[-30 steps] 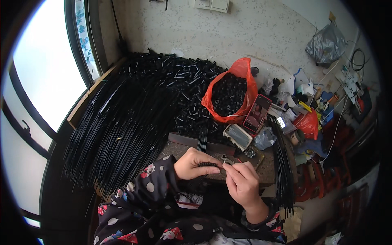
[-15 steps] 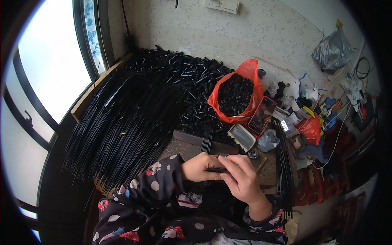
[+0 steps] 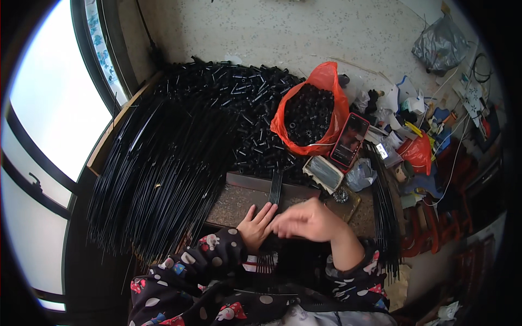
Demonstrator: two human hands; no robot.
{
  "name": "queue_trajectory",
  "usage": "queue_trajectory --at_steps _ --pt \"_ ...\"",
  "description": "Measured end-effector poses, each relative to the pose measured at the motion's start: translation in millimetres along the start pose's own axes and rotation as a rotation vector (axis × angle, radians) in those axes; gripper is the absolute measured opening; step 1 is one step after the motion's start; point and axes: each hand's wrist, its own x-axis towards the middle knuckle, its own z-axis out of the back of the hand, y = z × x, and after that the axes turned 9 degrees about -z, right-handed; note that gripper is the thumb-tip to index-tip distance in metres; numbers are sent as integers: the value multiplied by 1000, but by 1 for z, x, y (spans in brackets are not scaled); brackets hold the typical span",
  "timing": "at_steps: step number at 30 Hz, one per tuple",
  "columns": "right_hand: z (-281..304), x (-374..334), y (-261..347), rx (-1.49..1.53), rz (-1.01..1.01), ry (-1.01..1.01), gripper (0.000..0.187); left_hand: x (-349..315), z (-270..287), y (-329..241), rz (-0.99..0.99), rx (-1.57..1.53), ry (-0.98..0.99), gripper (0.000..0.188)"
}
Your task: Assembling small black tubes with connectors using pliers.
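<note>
Near the front edge of the table, a narrow row of thin black rods crosses a dark bar and appears to pass beneath the person's left hand; what look like its near ends show below, against a pale cloth. That hand's grip is spread, palm down. The right hand hangs just beside it, fingers curled together; blur hides whether they pinch anything, and whether the two hands touch cannot be told.

Steady, even pressure from the left palm would serve best: such slender rods would probably roll, cross or fan out under lopsided weight. The right fingers should work lightly, nudging strays parallel without lifting their neighbours. Keeping the near ends level would make any crooked rod easy to spot. A low right elbow seems wise, since a loose bundle of rods hangs close to that sleeve.
</note>
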Motion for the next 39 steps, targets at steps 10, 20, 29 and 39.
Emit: queue_trajectory --at_steps 10,20,29,39 --pt "106 10 -174 -1033 -151 -917 6 -27 19 -1 -33 -78 42 89" --pt "50 56 -140 -754 36 -640 16 -24 26 7 -21 -227 53 85" --pt "46 53 -140 -738 212 -701 10 -22 20 8 -22 -187 43 86" --pt "-30 -27 -136 -984 138 -511 28 -19 27 8 22 -291 18 75"
